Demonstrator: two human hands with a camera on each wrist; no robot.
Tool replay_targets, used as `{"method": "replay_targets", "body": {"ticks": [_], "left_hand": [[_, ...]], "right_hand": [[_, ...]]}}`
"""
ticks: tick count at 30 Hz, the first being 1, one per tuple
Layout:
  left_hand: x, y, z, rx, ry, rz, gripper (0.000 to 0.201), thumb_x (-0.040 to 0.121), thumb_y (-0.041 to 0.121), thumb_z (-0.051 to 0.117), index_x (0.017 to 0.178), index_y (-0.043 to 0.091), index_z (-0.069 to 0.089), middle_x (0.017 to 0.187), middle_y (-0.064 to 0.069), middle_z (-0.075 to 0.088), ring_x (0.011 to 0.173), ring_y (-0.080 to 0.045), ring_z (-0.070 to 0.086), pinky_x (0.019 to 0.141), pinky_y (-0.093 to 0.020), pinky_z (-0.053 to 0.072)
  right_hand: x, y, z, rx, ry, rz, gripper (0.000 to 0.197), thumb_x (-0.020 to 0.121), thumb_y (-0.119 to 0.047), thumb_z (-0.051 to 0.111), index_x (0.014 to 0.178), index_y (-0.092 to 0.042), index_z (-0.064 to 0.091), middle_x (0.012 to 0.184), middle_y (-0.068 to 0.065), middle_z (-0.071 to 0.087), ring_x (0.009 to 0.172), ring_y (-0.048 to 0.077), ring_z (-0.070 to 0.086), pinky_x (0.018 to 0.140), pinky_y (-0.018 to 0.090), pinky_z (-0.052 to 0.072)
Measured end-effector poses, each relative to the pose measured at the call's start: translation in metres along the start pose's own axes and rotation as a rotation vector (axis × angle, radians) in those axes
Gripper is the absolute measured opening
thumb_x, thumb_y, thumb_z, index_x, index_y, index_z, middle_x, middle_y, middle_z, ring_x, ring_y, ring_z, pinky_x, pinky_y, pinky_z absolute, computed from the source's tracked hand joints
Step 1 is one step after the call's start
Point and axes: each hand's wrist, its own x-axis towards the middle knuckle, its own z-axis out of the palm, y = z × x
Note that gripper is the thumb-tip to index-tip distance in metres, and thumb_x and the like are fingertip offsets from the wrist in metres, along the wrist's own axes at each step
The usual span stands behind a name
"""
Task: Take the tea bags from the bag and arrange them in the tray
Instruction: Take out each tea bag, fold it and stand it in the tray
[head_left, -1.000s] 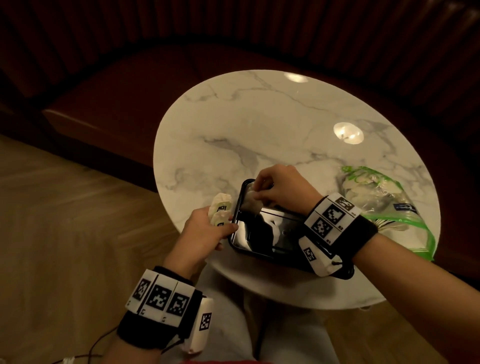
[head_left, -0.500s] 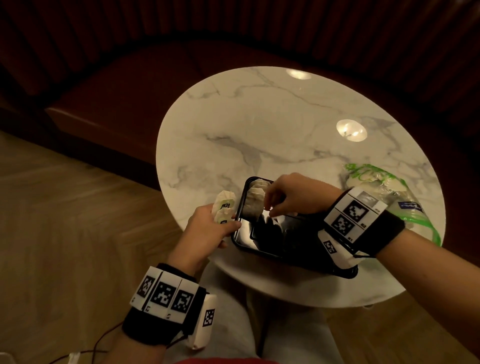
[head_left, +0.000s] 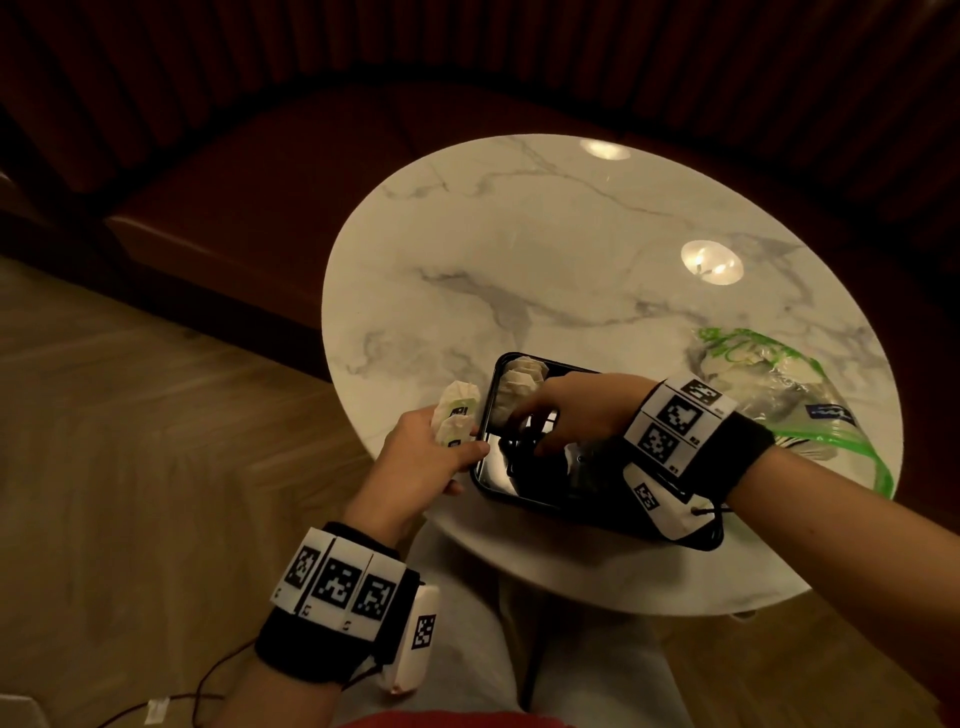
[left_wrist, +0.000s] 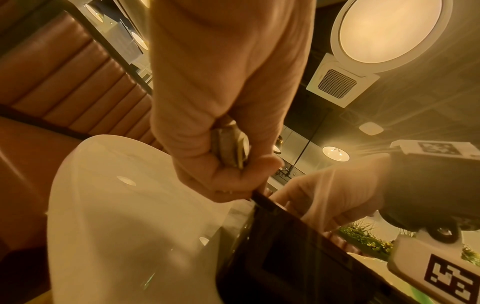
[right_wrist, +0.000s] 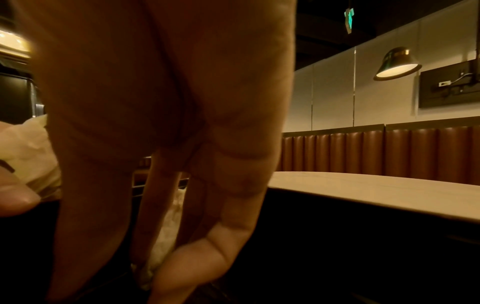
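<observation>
Nearest, the left hand (head_left: 426, 457) hovers at the near-left rim of the round marble worktop (head_left: 545, 249), its fingers curled round a small stack of tea bags (head_left: 456, 418) that stand up out of the fist; the left wrist view shows the same bundle (left_wrist: 230, 147) pinched between thumb and fingers. Just to the right of that hand, touching or almost touching its fingertips, sits the black tray (head_left: 485, 480), its glossy floor partly bare.

Over the tray reaches the right hand (head_left: 576, 413), its fingers pointing down into the tray's far-left corner. In the right wrist view a pale tea bag (right_wrist: 166, 232) shows between those fingers (right_wrist: 197, 259), and they seem to pinch it, though the contact itself is dim. Beyond the right hand's fingertips, a short row of tea bags (head_left: 522, 382) stands on edge against the tray's far-left wall.

Farther off, behind the right wrist, the clear plastic bag (head_left: 779, 395) with a green zip edge lies on the worktop, well apart from the tray's filled corner, with more pale tea bags inside. Past the worktop runs a dark padded bench (head_left: 291, 197).
</observation>
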Motion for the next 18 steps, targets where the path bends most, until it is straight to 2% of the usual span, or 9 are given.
{"method": "replay_targets", "body": {"ticks": [6,9,11,12,14,16,18], "left_hand": [[0.000,0.001,0.000,-0.013,-0.008,-0.003,0.013,0.083,0.009,0.075,0.086,0.018,0.065,0.078,-0.005,0.066,0.070,-0.013,0.063,0.046,-0.018,0.048],[-0.001,0.002,-0.004,-0.053,-0.002,-0.022,0.013,0.081,0.012,0.077,0.088,0.014,0.067,0.074,-0.003,0.066,0.065,-0.011,0.062,0.048,-0.020,0.050],[-0.001,0.003,-0.010,-0.090,0.018,-0.032,0.016,0.080,0.012,0.078,0.091,0.009,0.067,0.072,-0.004,0.065,0.061,-0.009,0.062,0.049,-0.022,0.051],[-0.001,0.005,-0.012,-0.115,0.028,-0.032,0.018,0.080,0.011,0.078,0.093,0.007,0.067,0.073,-0.006,0.066,0.060,-0.009,0.063,0.049,-0.022,0.052],[-0.003,0.010,-0.016,-0.169,0.036,-0.024,0.019,0.081,0.009,0.077,0.095,0.003,0.067,0.076,-0.009,0.067,0.059,-0.010,0.066,0.049,-0.021,0.052],[-0.006,0.018,-0.018,-0.217,0.019,-0.006,0.017,0.082,0.008,0.076,0.096,0.004,0.066,0.079,-0.012,0.069,0.061,-0.013,0.068,0.049,-0.021,0.052],[-0.010,0.026,-0.017,-0.247,-0.027,0.028,0.014,0.085,0.008,0.072,0.098,0.009,0.067,0.086,-0.015,0.071,0.064,-0.017,0.070,0.050,-0.021,0.053]], "right_hand": [[-0.002,0.001,0.000,0.131,0.040,0.016,0.038,0.088,-0.026,0.066,0.126,-0.030,0.061,0.110,-0.005,0.069,0.094,0.016,0.069,0.088,0.039,0.057],[-0.009,-0.002,-0.003,0.183,0.075,0.019,0.031,0.089,-0.030,0.067,0.120,-0.029,0.064,0.093,-0.010,0.070,0.079,0.010,0.068,0.084,0.036,0.058],[-0.018,-0.006,-0.006,0.247,0.188,-0.018,0.020,0.090,-0.030,0.067,0.109,-0.026,0.069,0.078,-0.014,0.067,0.066,0.001,0.063,0.072,0.028,0.056],[-0.023,-0.009,-0.007,0.276,0.281,-0.055,0.014,0.090,-0.028,0.067,0.103,-0.025,0.071,0.074,-0.014,0.065,0.061,-0.003,0.059,0.067,0.022,0.051],[-0.031,-0.019,-0.005,0.340,0.479,-0.151,0.008,0.089,-0.027,0.069,0.096,-0.028,0.072,0.074,-0.013,0.064,0.060,-0.003,0.054,0.063,0.013,0.041],[-0.038,-0.035,-0.004,0.419,0.584,-0.258,0.008,0.088,-0.027,0.070,0.096,-0.027,0.072,0.080,-0.008,0.065,0.061,0.001,0.053,0.062,0.013,0.039],[-0.041,-0.050,-0.003,0.451,0.606,-0.336,0.010,0.088,-0.031,0.069,0.097,-0.029,0.072,0.084,-0.005,0.067,0.066,0.009,0.058,0.063,0.020,0.045]]}}
